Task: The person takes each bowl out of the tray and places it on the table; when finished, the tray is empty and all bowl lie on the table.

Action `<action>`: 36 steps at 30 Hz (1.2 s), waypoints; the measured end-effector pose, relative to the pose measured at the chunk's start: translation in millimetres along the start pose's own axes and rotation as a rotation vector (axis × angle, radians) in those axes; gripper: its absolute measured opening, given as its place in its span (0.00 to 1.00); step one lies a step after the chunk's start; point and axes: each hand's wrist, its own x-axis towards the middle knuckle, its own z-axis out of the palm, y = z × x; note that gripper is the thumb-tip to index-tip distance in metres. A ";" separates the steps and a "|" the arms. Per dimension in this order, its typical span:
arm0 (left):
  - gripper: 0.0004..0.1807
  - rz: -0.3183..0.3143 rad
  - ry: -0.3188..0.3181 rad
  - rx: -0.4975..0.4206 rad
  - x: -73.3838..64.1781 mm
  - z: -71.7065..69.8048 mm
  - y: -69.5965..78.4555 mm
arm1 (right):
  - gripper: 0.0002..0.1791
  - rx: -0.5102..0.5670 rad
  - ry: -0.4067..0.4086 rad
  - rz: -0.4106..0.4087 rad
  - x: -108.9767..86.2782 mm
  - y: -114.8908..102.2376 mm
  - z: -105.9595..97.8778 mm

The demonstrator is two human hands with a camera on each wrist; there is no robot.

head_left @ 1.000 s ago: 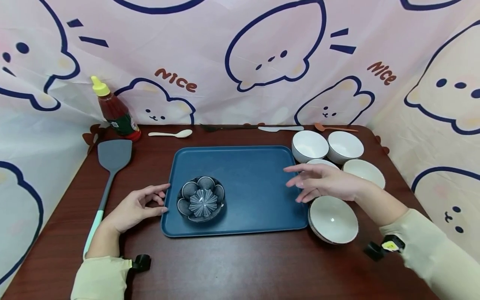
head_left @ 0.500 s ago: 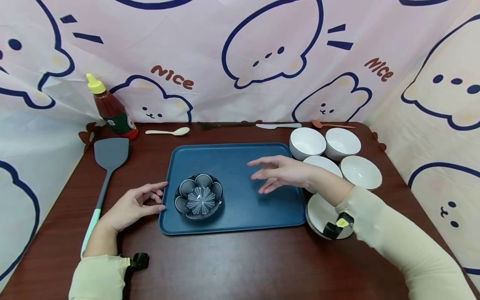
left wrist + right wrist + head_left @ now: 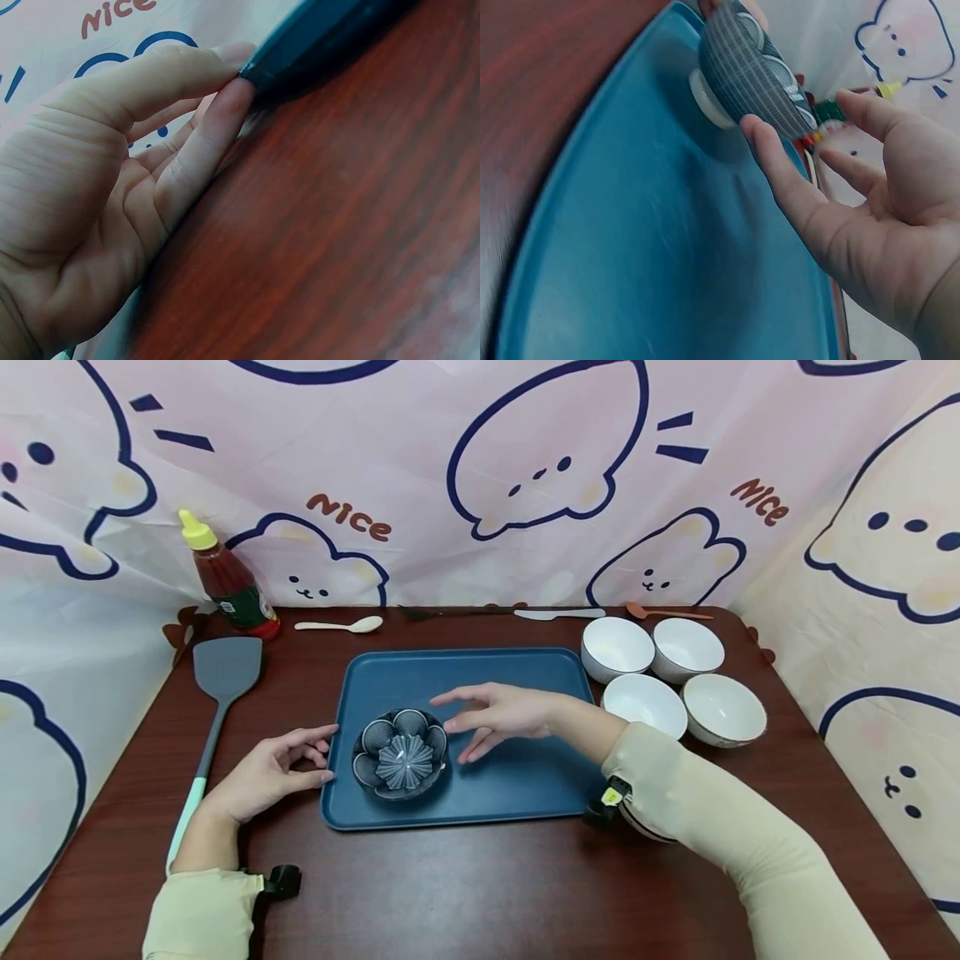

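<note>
A dark patterned bowl (image 3: 400,755) with a petal design inside sits upright on the left part of a blue tray (image 3: 517,793). My left hand (image 3: 272,770) is at the tray's left edge, its index fingertip and thumb tip touching the rim apart from each other. In the left wrist view, the fingertips meet the tray's side (image 3: 307,52). My right hand (image 3: 510,714) is over the tray, fingers spread, beside the bowl's right side. In the right wrist view, a fingertip overlaps the bowl's outer wall (image 3: 742,67); whether it touches, I cannot tell.
Several white bowls (image 3: 643,703) stand right of the tray; another is mostly hidden under my right sleeve. A turner (image 3: 227,670) lies at left, near a sauce bottle (image 3: 234,589). A spoon (image 3: 341,625), a knife (image 3: 558,613) and a brown spoon (image 3: 667,612) line the back.
My right hand has moved left from beside the white bowls, across the tray, to the patterned bowl. My left hand, the tray and the bowl have stayed in place.
</note>
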 end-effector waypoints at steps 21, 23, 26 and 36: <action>0.35 -0.011 -0.004 -0.006 -0.1 -0.6 -0.6 | 0.35 0.152 0.102 -0.060 13.9 7.1 34.6; 0.35 -0.017 -0.007 -0.011 -0.5 -0.7 -0.5 | 0.35 0.148 0.109 -0.057 9.6 5.5 34.3; 0.35 -0.023 -0.008 -0.010 -0.6 -0.6 -0.4 | 0.35 0.144 0.106 -0.066 2.5 2.9 32.6; 0.35 -0.025 -0.015 -0.027 -0.6 -0.3 -2.5 | 0.35 0.089 0.130 -0.110 -27.2 4.3 13.5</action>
